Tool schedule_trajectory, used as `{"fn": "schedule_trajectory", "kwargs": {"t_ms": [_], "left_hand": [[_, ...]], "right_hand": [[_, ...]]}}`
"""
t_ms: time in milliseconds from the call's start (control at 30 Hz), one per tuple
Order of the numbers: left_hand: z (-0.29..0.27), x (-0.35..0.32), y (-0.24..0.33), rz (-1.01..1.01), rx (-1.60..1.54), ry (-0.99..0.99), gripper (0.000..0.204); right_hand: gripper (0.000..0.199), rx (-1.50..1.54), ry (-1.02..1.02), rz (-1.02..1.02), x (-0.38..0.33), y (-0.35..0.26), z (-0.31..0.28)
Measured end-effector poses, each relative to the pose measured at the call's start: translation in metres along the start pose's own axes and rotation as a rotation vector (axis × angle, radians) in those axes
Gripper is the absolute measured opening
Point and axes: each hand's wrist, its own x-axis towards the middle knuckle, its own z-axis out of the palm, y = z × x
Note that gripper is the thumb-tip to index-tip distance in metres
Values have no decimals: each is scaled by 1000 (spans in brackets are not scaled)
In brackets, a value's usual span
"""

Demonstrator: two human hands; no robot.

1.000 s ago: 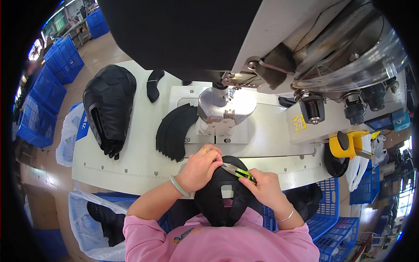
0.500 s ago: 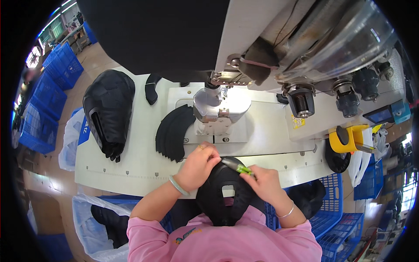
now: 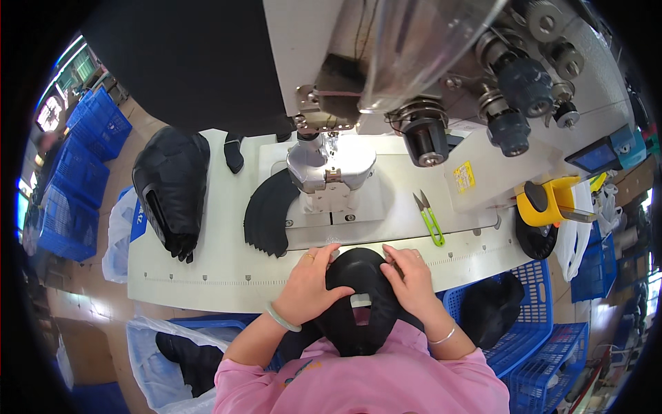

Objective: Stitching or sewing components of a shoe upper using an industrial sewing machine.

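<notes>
A black sewn piece [image 3: 358,270], rounded at the top with an opening in its middle, lies over the table's front edge against my body. My left hand [image 3: 310,286] grips its left side, thumb stretched across its surface. On the other side, my right hand [image 3: 412,281] holds the right edge between thumb and bent fingers. Green-handled thread snips [image 3: 432,222] lie on the table beyond my right hand, blades pointing away. The sewing machine's bed post [image 3: 331,169] stands just past the piece. To its left, curved black strips [image 3: 265,214] are fanned in a stack.
A pile of black sewn pieces [image 3: 171,186] sits at the table's left. A yellow holder [image 3: 552,200] is fixed at the right. Blue crates [image 3: 534,297] and a plastic-lined bin [image 3: 155,362] stand below the table. The machine arm [image 3: 303,41] hangs overhead.
The snips have gone from my right hand onto the table at right. Both my hands now rest on either side of the black piece. My view has shifted slightly.
</notes>
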Motion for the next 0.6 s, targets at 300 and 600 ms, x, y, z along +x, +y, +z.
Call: {"fn": "schedule_trajectory", "kwargs": {"t_ms": [300,600], "left_hand": [[15,-14,1,-94,-848,123,76],[19,-16,-6,-40,-1032,152,65]], "right_hand": [[23,1020,-325,393,12,-20,-19],[11,837,-274,281,20,-25,-11]]}}
